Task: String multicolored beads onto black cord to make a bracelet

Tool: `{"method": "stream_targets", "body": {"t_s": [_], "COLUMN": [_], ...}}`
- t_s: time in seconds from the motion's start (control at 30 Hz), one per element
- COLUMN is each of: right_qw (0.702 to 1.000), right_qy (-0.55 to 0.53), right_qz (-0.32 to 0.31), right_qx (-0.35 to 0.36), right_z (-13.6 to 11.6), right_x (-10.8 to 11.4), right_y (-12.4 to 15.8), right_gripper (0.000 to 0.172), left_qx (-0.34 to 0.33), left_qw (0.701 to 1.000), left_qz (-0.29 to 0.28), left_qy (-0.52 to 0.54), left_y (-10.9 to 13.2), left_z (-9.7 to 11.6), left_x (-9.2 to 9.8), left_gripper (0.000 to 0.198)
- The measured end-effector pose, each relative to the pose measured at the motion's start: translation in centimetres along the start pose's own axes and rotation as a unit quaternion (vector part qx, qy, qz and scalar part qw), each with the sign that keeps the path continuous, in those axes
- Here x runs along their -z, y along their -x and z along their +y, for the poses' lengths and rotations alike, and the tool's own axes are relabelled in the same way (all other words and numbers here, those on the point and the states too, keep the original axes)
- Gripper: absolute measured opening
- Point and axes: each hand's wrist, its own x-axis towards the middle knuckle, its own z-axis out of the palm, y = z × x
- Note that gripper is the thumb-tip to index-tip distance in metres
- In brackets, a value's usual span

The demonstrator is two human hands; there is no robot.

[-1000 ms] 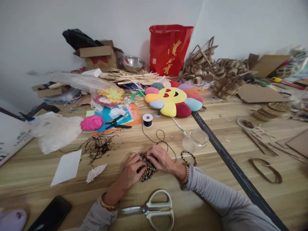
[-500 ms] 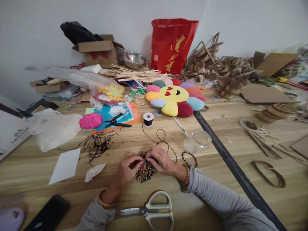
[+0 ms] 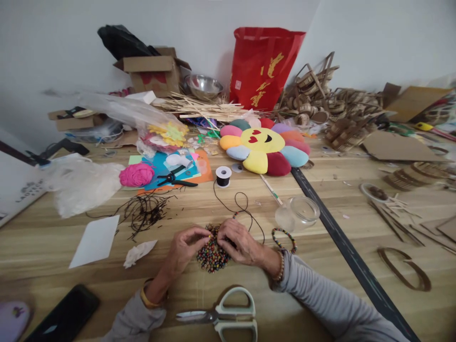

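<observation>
A pile of small multicoloured beads (image 3: pixel 213 259) lies on the wooden table between my hands. My left hand (image 3: pixel 187 246) pinches a tiny yellow bead (image 3: pixel 209 236) between thumb and fingertips at the pile's left edge. Over the right side of the pile, my right hand (image 3: pixel 239 240) has its fingers pressed together on the black cord (image 3: pixel 245 212), whose tip is too small to make out. A few beads sit on that cord behind my right hand, and it runs back to a spool (image 3: pixel 223 176). A beaded bracelet (image 3: pixel 294 244) rests beside my right wrist.
Scissors (image 3: pixel 235 311) lie nearest me, with a phone (image 3: pixel 64 316) to the left. A glass jar (image 3: pixel 302 212) stands at right of centre. Behind are a flower cushion (image 3: pixel 263 145), pliers (image 3: pixel 174 179), pink yarn (image 3: pixel 137 175) and a red bag (image 3: pixel 263 69). Black cord scraps (image 3: pixel 147 211) lie left.
The whole view has shifted slightly. My left hand has drawn a little away from my right fingertips, and a yellow bead now shows in its pinch.
</observation>
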Motion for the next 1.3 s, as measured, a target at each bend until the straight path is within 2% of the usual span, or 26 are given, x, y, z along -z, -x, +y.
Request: {"method": "stream_targets", "body": {"t_s": [0.3, 0.53, 0.83, 1.3], "right_qw": [1.000, 1.000, 1.000, 1.000], "right_qy": [0.004, 0.009, 0.016, 0.013], "right_qz": [0.000, 0.003, 0.006, 0.005], "right_qx": [0.006, 0.010, 0.011, 0.014], "right_z": [0.35, 0.25, 0.32, 0.11], "right_x": [-0.40, -0.31, -0.25, -0.19], "right_y": [0.13, 0.08, 0.17, 0.03], "right_gripper": [0.011, 0.011, 0.012, 0.011], "left_qx": [0.008, 0.005, 0.039, 0.026], "left_qw": [0.999, 0.999, 0.999, 0.999], "left_qz": [-0.016, -0.019, -0.010, -0.021], "left_qy": [0.037, 0.034, 0.024, 0.030], "left_y": [0.08, -0.08, -0.11, -0.04], "left_z": [-0.29, 0.34, 0.17, 0.34], "left_x": [0.10, 0.36, 0.29, 0.20], "left_gripper": [0.009, 0.010, 0.012, 0.013]}}
